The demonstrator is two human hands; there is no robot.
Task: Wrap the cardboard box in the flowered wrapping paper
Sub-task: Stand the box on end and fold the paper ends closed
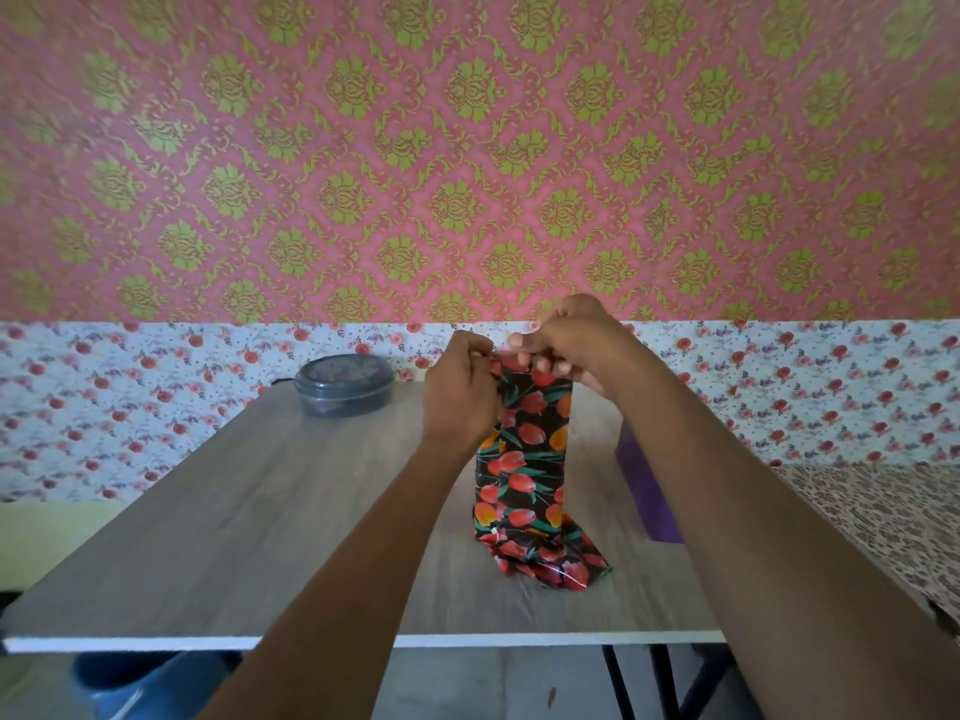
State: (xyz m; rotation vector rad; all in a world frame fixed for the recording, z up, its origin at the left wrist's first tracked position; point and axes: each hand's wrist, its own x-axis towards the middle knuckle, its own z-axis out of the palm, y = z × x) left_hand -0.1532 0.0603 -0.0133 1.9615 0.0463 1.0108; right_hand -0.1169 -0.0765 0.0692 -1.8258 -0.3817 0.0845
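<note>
A tall box stands upright on the wooden table (260, 511), fully covered in black wrapping paper with red and orange tulips (524, 459); no bare cardboard shows. Loose paper fans out crumpled at its foot (550, 561). My left hand (460, 392) grips the top left of the wrapped box, fingers curled round the paper. My right hand (563, 345) pinches the paper at the top, with what looks like a strip of clear tape between the fingertips. Both hands hide the box's top end.
A round dark lidded container (343, 384) sits at the table's far left. A purple object (647, 491) lies right of the box, partly behind my right forearm. The table's near edge runs along the bottom. A patterned cloth surface (857, 511) is at the right.
</note>
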